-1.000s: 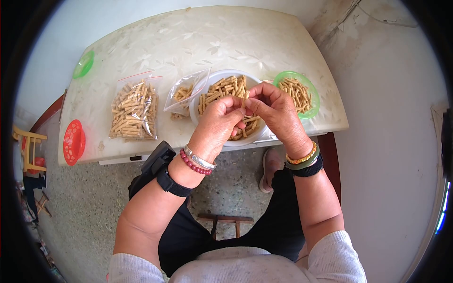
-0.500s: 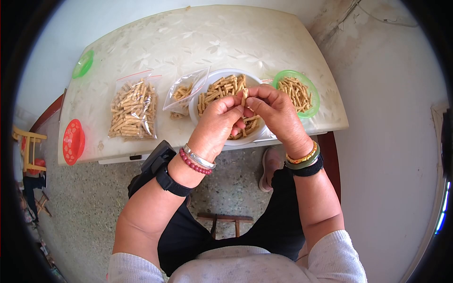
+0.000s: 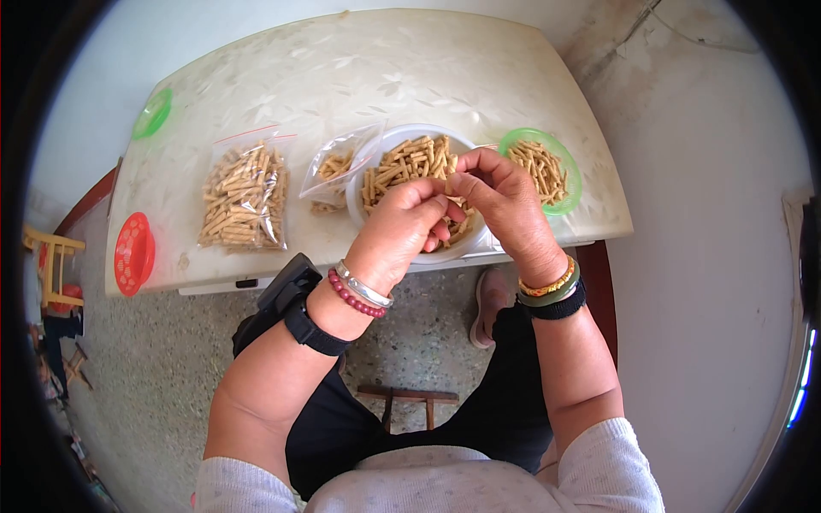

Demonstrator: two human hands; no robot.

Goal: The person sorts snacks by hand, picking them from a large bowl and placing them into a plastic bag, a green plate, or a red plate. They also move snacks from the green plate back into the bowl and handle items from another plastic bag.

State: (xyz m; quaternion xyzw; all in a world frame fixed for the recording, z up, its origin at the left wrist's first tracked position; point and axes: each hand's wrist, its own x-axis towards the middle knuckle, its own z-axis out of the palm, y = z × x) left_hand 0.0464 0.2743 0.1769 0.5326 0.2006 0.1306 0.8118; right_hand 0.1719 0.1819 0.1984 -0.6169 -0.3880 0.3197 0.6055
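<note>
My left hand and my right hand meet at the fingertips above a white bowl. Both are closed in a pinch around one tan stick, now almost wholly covered by the fingers. Short tan sticks, which look like cut dried root, fill the bowl. Just left of it lies an opened clear bag with some sticks inside. A fuller zip bag of the same sticks lies farther left. Right of my right hand, a green basket holds thinner sticks.
A red plastic basket is at the left edge of the pale patterned table, and a green dish sits at the far left corner. A wall stands close on the right. A wooden stool is at the far left.
The stick that stood upright between my fingertips is now mostly hidden by them. My right hand has shifted slightly, and the fingers of both hands have changed position around it.
</note>
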